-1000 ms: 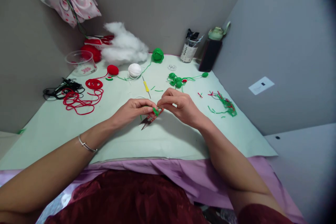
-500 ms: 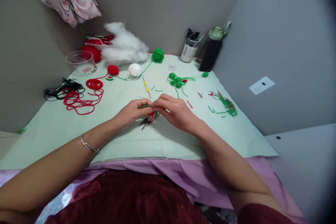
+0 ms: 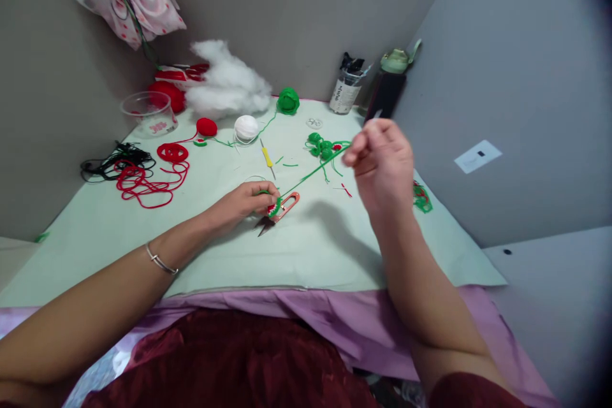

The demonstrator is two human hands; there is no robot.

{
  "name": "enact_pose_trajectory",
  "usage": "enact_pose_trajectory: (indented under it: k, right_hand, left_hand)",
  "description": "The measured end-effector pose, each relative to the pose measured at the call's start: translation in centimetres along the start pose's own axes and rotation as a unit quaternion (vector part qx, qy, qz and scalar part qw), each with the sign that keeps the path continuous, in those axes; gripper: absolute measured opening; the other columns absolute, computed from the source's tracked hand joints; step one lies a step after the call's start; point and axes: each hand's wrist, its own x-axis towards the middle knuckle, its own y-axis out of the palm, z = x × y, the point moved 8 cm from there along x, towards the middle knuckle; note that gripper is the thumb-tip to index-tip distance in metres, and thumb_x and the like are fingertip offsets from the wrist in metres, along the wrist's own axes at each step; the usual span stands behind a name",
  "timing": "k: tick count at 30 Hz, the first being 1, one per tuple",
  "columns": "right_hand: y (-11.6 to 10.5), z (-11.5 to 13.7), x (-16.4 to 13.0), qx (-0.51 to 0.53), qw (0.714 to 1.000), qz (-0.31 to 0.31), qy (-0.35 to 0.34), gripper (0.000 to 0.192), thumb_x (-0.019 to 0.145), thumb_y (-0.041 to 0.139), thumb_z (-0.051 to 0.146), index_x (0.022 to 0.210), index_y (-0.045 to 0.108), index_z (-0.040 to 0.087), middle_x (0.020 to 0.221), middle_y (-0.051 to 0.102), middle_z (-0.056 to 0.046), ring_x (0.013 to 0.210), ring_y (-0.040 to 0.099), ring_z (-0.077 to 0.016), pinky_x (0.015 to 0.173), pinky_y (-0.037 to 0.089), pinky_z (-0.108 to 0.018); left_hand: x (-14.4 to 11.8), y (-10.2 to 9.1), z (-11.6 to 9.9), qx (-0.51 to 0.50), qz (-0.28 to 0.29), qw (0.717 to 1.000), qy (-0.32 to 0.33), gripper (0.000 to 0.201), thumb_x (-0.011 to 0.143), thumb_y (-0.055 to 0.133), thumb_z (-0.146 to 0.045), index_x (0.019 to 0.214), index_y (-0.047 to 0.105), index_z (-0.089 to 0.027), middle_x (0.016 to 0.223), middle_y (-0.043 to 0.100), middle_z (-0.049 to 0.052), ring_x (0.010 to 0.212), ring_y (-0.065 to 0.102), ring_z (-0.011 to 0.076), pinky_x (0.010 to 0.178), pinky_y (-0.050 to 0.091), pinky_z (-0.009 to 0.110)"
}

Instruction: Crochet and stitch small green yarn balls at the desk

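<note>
Between the thumb and fingers of my left hand (image 3: 253, 199) is a small red and green crocheted piece (image 3: 274, 206), partly hidden by the fingers. From it a green yarn strand (image 3: 318, 168) runs taut up to my right hand (image 3: 381, 159), which is raised to the right with its fingers closed at the strand's far end. Whether a needle is in those fingers I cannot make out. Just below the crocheted piece, orange-handled thread snips (image 3: 290, 202) lie on the table, dark blades toward me. A yellow-handled crochet hook (image 3: 266, 157) rests beyond my left hand.
White stuffing (image 3: 227, 86), a green yarn ball (image 3: 287, 101), a white ball (image 3: 246, 128) and a clear tub (image 3: 150, 118) stand toward the back. Red yarn (image 3: 143, 185) lies loose at left. Green crocheted pieces (image 3: 320, 147), a pen jar (image 3: 344, 94) and a bottle (image 3: 388, 86) are at right.
My right hand has moved from beside my left hand up and to the right, drawing the green strand taut. The snips' orange handle has come into view. My left hand has stayed nearly still.
</note>
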Motion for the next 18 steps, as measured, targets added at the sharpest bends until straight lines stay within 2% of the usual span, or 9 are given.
enact_pose_trajectory:
  k: [1, 3, 5, 7, 9, 12, 15, 18]
  right_hand:
    - [-1.4, 0.4, 0.5, -0.022, 0.999, -0.042, -0.027, 0.028, 0.093, 0.062, 0.051, 0.091, 0.054, 0.024, 0.072, 0.057, 0.004, 0.058, 0.059, -0.0083, 0.056, 0.050, -0.021]
    - [-3.1, 0.7, 1.1, -0.074, 0.992, -0.086, -0.057, 0.027, 0.096, 0.056, 0.052, 0.093, 0.055, 0.025, 0.074, 0.056, 0.003, 0.060, 0.058, -0.0088, 0.056, 0.049, -0.022]
    - [-3.1, 0.4, 1.2, -0.115, 0.989, -0.074, -0.054, 0.028, 0.097, 0.055, 0.052, 0.101, 0.057, 0.025, 0.076, 0.055, 0.002, 0.062, 0.057, -0.0099, 0.058, 0.049, -0.023]
    - [-1.2, -0.2, 0.7, -0.134, 0.991, -0.002, -0.027, 0.030, 0.095, 0.061, 0.049, 0.108, 0.058, 0.023, 0.076, 0.056, 0.001, 0.064, 0.057, -0.0106, 0.060, 0.049, -0.025]
    - [1.7, -0.9, -0.5, -0.144, 0.983, 0.112, 0.002, 0.033, 0.090, 0.069, 0.044, 0.113, 0.061, 0.021, 0.076, 0.057, 0.002, 0.066, 0.056, -0.0108, 0.062, 0.049, -0.025]
    - [5.7, -1.7, -2.9, -0.179, 0.948, 0.261, 0.008, 0.032, 0.090, 0.071, 0.033, 0.119, 0.064, 0.019, 0.078, 0.059, 0.001, 0.068, 0.054, -0.0104, 0.065, 0.048, -0.024]
    - [7.6, -2.3, -4.5, -0.232, 0.918, 0.319, -0.031, 0.026, 0.095, 0.065, 0.024, 0.120, 0.067, 0.020, 0.087, 0.065, -0.001, 0.073, 0.056, -0.0108, 0.070, 0.048, -0.025]
    - [8.4, -2.5, -5.3, -0.256, 0.903, 0.335, -0.079, 0.022, 0.096, 0.061, 0.017, 0.117, 0.068, 0.020, 0.093, 0.068, -0.004, 0.080, 0.061, -0.0118, 0.075, 0.049, -0.025]
  left_hand:
    - [0.0, 0.0, 0.0, -0.012, 0.007, 1.000, -0.003, 0.015, 0.082, 0.068, -0.030, 0.083, 0.062, -0.016, 0.062, 0.056, -0.002, 0.060, 0.061, 0.0153, 0.059, 0.044, 0.027]
    - [-0.1, 0.2, -0.1, -0.047, 0.026, 0.999, -0.005, 0.019, 0.082, 0.070, -0.033, 0.083, 0.063, -0.016, 0.069, 0.061, 0.001, 0.066, 0.065, 0.0173, 0.066, 0.050, 0.030]
    - [-0.2, 0.3, -0.2, -0.085, 0.047, 0.995, -0.008, 0.020, 0.082, 0.071, -0.034, 0.081, 0.063, -0.015, 0.075, 0.063, 0.003, 0.068, 0.066, 0.0176, 0.070, 0.052, 0.032]
    - [-0.2, 0.4, -0.3, -0.120, 0.059, 0.991, -0.013, 0.020, 0.083, 0.071, -0.032, 0.078, 0.064, -0.014, 0.077, 0.064, 0.004, 0.067, 0.064, 0.0163, 0.070, 0.054, 0.032]
    - [-0.1, 0.3, -0.5, -0.148, 0.060, 0.987, -0.010, 0.021, 0.086, 0.069, -0.031, 0.075, 0.065, -0.013, 0.078, 0.064, 0.006, 0.066, 0.061, 0.0150, 0.068, 0.054, 0.030]
    - [0.0, 0.1, -0.5, -0.172, 0.046, 0.984, 0.001, 0.021, 0.088, 0.067, -0.030, 0.077, 0.068, -0.013, 0.077, 0.063, 0.006, 0.066, 0.060, 0.0140, 0.067, 0.055, 0.028]
    - [0.0, 0.2, -0.3, -0.171, 0.040, 0.984, 0.004, 0.017, 0.088, 0.068, -0.030, 0.083, 0.072, -0.014, 0.078, 0.063, 0.005, 0.066, 0.058, 0.0136, 0.069, 0.057, 0.030]
    - [-0.2, 0.6, -0.2, -0.152, 0.052, 0.987, 0.012, 0.019, 0.087, 0.070, -0.033, 0.084, 0.074, -0.014, 0.075, 0.061, 0.004, 0.063, 0.054, 0.0120, 0.069, 0.058, 0.032]
